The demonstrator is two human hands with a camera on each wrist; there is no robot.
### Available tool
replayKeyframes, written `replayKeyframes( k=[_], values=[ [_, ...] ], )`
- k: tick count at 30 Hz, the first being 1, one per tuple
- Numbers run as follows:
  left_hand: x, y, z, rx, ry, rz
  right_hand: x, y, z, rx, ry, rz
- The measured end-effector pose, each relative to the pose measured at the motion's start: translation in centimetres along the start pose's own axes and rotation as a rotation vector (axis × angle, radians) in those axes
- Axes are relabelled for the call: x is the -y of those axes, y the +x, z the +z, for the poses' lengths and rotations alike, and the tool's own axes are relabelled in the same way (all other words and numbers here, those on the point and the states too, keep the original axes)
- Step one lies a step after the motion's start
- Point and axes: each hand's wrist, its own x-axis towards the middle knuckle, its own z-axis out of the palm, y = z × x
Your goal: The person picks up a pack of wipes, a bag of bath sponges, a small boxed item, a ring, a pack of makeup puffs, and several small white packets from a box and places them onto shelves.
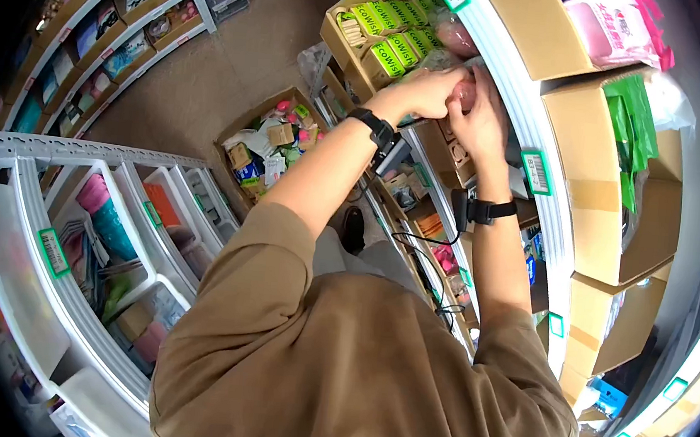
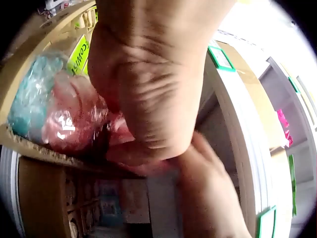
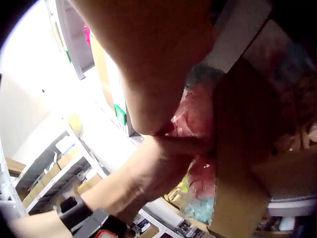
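In the head view both hands meet at the front of an upper shelf, over a red-pink item in clear plastic [image 1: 463, 94]. My left hand [image 1: 429, 92] curls its fingers on the item from the left. My right hand [image 1: 481, 123] grips it from the right, thumb toward the left hand. The left wrist view shows more red-pink plastic-wrapped packs [image 2: 74, 114] and a teal one [image 2: 34, 96] right beside the left hand, inside a cardboard box [image 2: 29, 148]. Shiny red wrapping [image 3: 193, 114] shows past the right hand in the right wrist view; the fingertips are mostly hidden.
Green EcoWish packs [image 1: 394, 52] fill the box's other part. Cardboard boxes [image 1: 582, 180] line the white shelf edge [image 1: 534, 110] on the right. A carton of mixed goods [image 1: 224, 137] stands on the floor; bins [image 1: 70, 277] fill the left rack. A cable [image 1: 435, 288] hangs below the right wrist.
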Motion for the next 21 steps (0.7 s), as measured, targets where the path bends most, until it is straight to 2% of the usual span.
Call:
replayKeyframes(
  k=[1,2,3,4,5,6,7,8,10,12,13,16,18,20,21],
  values=[
    [0.7,0.2,-0.8,0.067,-0.245,0.025,-0.8,0.4,0.5,0.065,-0.012,0.000],
    [1.6,0.5,-2.0,0.048,-0.246,0.127,-1.6,0.7,1.0,0.130,-0.027,0.001],
    [2.9,1.5,-3.1,0.065,-0.342,0.026,-1.4,1.0,1.1,0.134,-0.031,-0.003],
    [4.2,3.0,-4.1,0.084,-0.439,-0.075,-0.8,1.4,1.0,0.195,-0.170,0.006],
    [5.0,4.1,-3.8,-0.277,-0.385,-0.092,-0.1,1.6,1.0,0.259,-0.308,0.014],
    [5.3,5.0,-3.4,-0.634,-0.320,-0.112,0.4,1.8,1.2,0.267,-0.312,0.012],
    [5.2,6.3,-3.4,-0.716,-0.293,-0.208,0.8,2.0,1.3,0.324,-0.355,0.056],
    [5.0,7.2,-3.1,-0.718,-0.299,-0.211,1.2,2.2,1.4,0.381,-0.398,0.097],
    [6.4,10.6,-1.4,-0.462,-0.426,-0.208,1.5,2.4,1.6,0.423,-0.472,0.100],
    [8.1,14.4,0.6,-0.429,-0.288,-0.196,1.0,2.7,2.1,0.616,-0.498,0.125],
    [7.7,14.8,0.6,-0.299,-0.221,-0.222,0.7,2.5,2.5,0.624,-0.497,0.121],
    [5.6,14.3,0.5,-0.114,-0.344,-0.126,-1.5,0.9,4.8,0.485,-0.558,0.053],
    [3.4,14.6,1.2,-0.419,-0.073,0.335,-2.6,1.0,5.0,0.477,-0.527,-0.002],
    [2.3,15.1,2.2,-0.360,-0.079,0.352,-0.8,2.1,3.1,0.707,-0.408,0.153],
    [1.9,15.0,2.4,-0.305,-0.081,0.372,-1.5,1.5,3.1,0.626,-0.285,0.110]
  ],
)
